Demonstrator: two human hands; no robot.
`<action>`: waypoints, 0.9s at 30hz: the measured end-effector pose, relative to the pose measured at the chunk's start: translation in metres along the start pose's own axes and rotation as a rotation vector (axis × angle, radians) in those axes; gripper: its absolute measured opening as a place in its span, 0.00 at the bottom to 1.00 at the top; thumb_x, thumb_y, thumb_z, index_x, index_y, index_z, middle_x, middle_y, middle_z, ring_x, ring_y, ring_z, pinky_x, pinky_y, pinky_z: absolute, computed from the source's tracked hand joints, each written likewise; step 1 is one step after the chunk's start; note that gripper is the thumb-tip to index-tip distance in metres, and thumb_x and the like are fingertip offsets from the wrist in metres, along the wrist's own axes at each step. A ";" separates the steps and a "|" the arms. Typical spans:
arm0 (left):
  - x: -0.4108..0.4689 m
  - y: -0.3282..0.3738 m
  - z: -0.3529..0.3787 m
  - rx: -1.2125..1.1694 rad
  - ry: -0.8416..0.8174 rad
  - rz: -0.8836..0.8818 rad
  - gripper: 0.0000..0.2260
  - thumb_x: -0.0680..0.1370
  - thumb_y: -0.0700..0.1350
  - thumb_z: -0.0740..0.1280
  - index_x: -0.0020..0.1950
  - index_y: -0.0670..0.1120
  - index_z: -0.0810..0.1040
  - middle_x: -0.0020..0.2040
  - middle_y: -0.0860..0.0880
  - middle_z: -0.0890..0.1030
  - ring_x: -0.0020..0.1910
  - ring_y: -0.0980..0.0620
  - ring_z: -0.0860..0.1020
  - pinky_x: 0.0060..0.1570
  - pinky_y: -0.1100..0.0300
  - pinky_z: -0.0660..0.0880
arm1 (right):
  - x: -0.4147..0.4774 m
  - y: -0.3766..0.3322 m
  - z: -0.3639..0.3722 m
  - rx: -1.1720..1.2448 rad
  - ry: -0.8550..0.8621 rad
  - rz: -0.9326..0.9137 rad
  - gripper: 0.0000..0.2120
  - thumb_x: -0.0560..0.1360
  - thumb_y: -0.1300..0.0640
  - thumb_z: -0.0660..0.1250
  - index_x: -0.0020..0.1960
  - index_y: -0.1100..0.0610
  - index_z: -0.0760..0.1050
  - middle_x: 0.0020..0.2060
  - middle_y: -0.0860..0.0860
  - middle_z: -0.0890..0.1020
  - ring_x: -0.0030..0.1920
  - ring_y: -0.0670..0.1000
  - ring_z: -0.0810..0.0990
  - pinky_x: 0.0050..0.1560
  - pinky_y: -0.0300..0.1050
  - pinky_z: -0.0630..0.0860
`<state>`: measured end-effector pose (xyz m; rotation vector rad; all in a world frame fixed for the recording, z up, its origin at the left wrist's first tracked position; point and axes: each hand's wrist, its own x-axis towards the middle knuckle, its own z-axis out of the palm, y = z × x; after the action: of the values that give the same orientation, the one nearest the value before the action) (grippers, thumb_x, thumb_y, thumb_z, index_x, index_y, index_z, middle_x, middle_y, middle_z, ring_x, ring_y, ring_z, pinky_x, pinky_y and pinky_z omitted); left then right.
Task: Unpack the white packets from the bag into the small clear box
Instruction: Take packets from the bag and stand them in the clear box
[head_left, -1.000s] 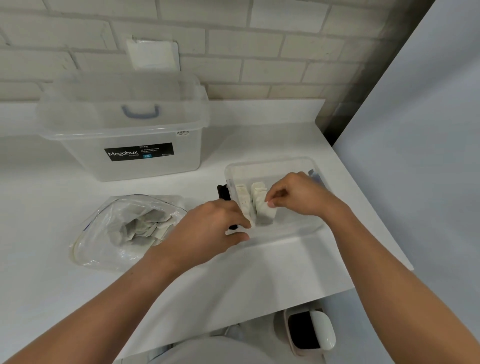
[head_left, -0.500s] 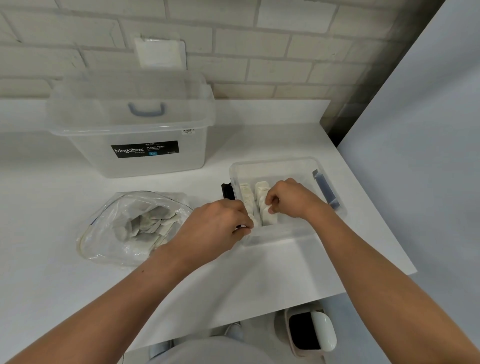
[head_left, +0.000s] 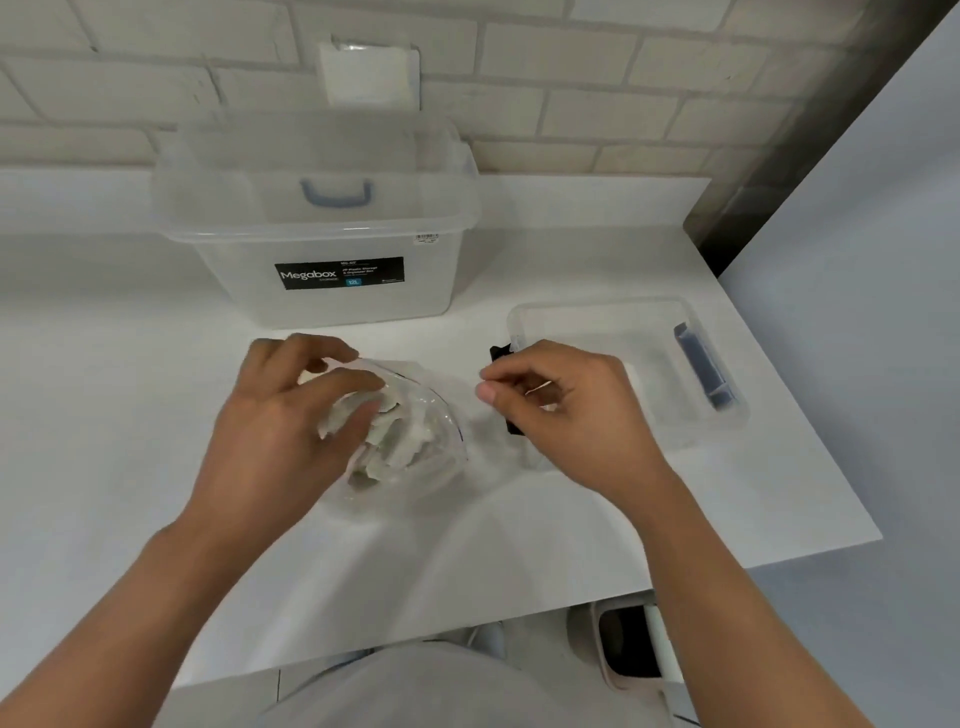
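Now the white packets (head_left: 395, 441) are in a crumpled pile inside the bag (head_left: 441, 415). It is a clear plastic bag w/ a thin blue line near its mouth, and it sits on the white table (head_left: 104, 415) at about the middle.

The left hand (head_left: 280, 421) holds the bag at its top edge. Its fingers (head_left: 311, 348) curl over the rim & the thumb presses in from below, so the plastic is pinched between them.

The right hand (head_left: 571, 410) is just to the right of the bag. Its fingers are curled in, w/ thumb & 1st finger tips close together. The pic is blurry there, so I can't tell if they have the bag's edge or nothing.

The small clear box (head_left: 613, 317) sits on the table behind the right hand, near the table's right edge. It has no lid on, a blue clip (head_left: 701, 371) on its right side & a black clip (head_left: 500, 354) on its left. The hand hides most of the inside.

Farther back on the left is a big clear box (head_left: 234, 280) w/ a black label (head_left: 338, 273) that says Megabox & a blue handle (head_left: 336, 193). It stands by the brick wall (head_left: 623, 104). A small bin (head_left: 623, 649) is on the floor under the table edge.
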<state>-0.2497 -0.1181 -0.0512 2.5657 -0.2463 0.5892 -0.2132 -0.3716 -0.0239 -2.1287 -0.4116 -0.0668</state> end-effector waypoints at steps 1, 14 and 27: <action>-0.004 -0.011 -0.005 0.065 0.020 -0.024 0.07 0.75 0.49 0.72 0.50 0.51 0.87 0.60 0.48 0.78 0.57 0.42 0.72 0.50 0.52 0.72 | -0.001 -0.012 0.015 0.031 -0.057 -0.044 0.03 0.76 0.57 0.75 0.50 0.54 0.86 0.42 0.45 0.85 0.43 0.46 0.84 0.46 0.37 0.80; -0.010 -0.080 0.009 0.082 -0.455 -0.195 0.32 0.71 0.32 0.68 0.73 0.54 0.70 0.64 0.50 0.70 0.47 0.41 0.79 0.43 0.47 0.79 | 0.030 -0.004 0.128 -0.928 -0.402 0.105 0.13 0.78 0.61 0.65 0.62 0.53 0.76 0.58 0.52 0.80 0.57 0.61 0.81 0.44 0.49 0.71; -0.008 -0.085 0.013 -0.090 -0.523 0.012 0.41 0.66 0.42 0.80 0.75 0.49 0.64 0.63 0.49 0.66 0.51 0.46 0.74 0.48 0.49 0.79 | 0.045 0.010 0.159 -0.906 -0.438 -0.027 0.13 0.74 0.56 0.71 0.58 0.55 0.81 0.56 0.49 0.79 0.59 0.58 0.77 0.41 0.48 0.75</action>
<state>-0.2285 -0.0511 -0.1006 2.5856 -0.4507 -0.1011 -0.1854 -0.2344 -0.1121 -3.0413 -0.7695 0.2495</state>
